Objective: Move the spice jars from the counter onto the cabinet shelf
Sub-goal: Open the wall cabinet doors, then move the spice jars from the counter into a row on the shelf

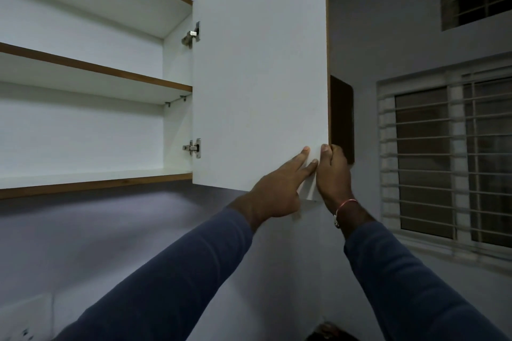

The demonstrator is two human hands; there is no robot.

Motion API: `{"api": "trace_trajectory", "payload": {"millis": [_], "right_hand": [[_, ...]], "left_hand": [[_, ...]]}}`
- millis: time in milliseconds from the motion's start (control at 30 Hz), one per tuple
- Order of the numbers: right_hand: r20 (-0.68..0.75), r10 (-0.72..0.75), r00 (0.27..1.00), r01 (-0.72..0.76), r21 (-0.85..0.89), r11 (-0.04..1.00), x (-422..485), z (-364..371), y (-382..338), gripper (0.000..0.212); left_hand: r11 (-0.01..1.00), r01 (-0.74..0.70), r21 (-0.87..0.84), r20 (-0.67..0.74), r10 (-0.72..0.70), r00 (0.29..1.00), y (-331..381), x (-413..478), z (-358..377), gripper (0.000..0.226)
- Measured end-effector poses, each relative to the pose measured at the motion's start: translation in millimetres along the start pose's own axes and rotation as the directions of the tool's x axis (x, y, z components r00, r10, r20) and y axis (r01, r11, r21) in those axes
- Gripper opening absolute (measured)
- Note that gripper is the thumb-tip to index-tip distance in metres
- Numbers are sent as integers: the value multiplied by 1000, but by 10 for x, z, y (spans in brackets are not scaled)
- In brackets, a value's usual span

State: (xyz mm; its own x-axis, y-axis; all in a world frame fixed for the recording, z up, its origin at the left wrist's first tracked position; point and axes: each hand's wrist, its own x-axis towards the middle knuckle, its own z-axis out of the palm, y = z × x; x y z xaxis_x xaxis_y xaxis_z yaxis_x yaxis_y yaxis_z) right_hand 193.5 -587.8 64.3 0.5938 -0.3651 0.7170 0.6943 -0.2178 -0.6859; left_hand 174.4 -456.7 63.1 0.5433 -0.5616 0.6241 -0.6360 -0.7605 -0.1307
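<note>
1. Grip: the right hand [332, 174] wraps the free edge of the cabinet door [260, 77] at its lower corner, thumb on the inner face and the other fingers curled round behind. The left hand [277, 194] does not pinch anything. Two straight fingers [303, 156] press flat on the inner face just beside the right thumb, and the rest are folded.
2. Door: it stands swung out, long axis upright, hung on two hinges [194, 148] along its left edge. Both hands are at the corner farthest from those hinges.
3. Shelves: the opening lies to the left of the grip, past the hinge line. The bottom shelf [91, 174] sits about level with the hands and the middle shelf [97, 69] above it. Both run lengthwise leftward, out of the frame.
4. Nearer hand: the left hand is on the shelf side of the door, so it likely has the shorter reach in.
5. Spice jars: none show anywhere in this view, on a shelf or in a hand. The worktop is out of view too, presumably below, so the next reach probably goes down and away from the door.
6. Beyond the door: a barred window [443, 158] on the right wall.
</note>
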Motion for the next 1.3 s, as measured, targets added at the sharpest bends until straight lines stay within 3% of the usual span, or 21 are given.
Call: {"api": "trace_trajectory", "payload": {"millis": [100, 200, 233, 300, 367, 400, 533, 667, 800, 900, 1033, 1167, 1300], "right_hand": [[-84, -7, 996, 10, 31, 999, -86, 30, -14, 35], [-266, 20, 964, 7, 100, 995, -283, 108, -74, 34], [-329, -16, 944, 57, 114, 992, -369, 139, -117, 39], [-384, -221, 897, 261, 55, 964, -596, 252, -216, 48], [-296, -432, 852, 450, -8, 893, -858, 426, -269, 46], [-239, -469, 850, 486, 13, 874, -979, 520, -279, 43], [76, -319, 945, 300, 192, 935, -1528, 935, -289, 22], [378, -220, 899, 166, 171, 971, -2331, 1331, -210, 19], [728, -58, 683, 41, 42, 998, -3490, 1593, -59, 20], [866, 115, 487, -48, -105, 993, -4366, 1612, 118, 17], [929, 237, 284, -54, -232, 971, -5356, 1329, 417, 20], [890, 446, 90, -197, -423, 884, -5907, 1085, 599, 37], [897, 441, 23, -199, -428, 882, -6146, 1000, 658, 51]], "left_hand": [[1000, -3, 0, 7, 3, 1000, 13, -21, -71, 81], [999, 37, -24, -30, -38, 999, 8, -136, -155, 71], [998, 54, -44, -53, -57, 997, 2, -194, -183, 69], [996, 71, -54, -110, -77, 991, -24, -351, -233, 64], [996, 69, -65, -146, -78, 986, -67, -555, -272, 56], [995, 69, -73, -153, -80, 985, -101, -676, -293, 50], [983, 171, -73, -172, -181, 968, -348, -1384, -388, 31], [923, 369, -110, -106, -380, 919, -565, -2460, -373, 31], [772, 629, -90, 90, -623, 777, -530, -3834, -233, 21], [675, 732, -94, 240, -698, 675, -280, -4865, 0, 19], [400, 915, -53, 299, -868, 397, 234, -6053, 414, 29], [285, 947, -148, 297, -901, 317, 608, -6619, 677, 27], [171, 974, -146, 308, -928, 209, 808, -6815, 864, 50]]}}
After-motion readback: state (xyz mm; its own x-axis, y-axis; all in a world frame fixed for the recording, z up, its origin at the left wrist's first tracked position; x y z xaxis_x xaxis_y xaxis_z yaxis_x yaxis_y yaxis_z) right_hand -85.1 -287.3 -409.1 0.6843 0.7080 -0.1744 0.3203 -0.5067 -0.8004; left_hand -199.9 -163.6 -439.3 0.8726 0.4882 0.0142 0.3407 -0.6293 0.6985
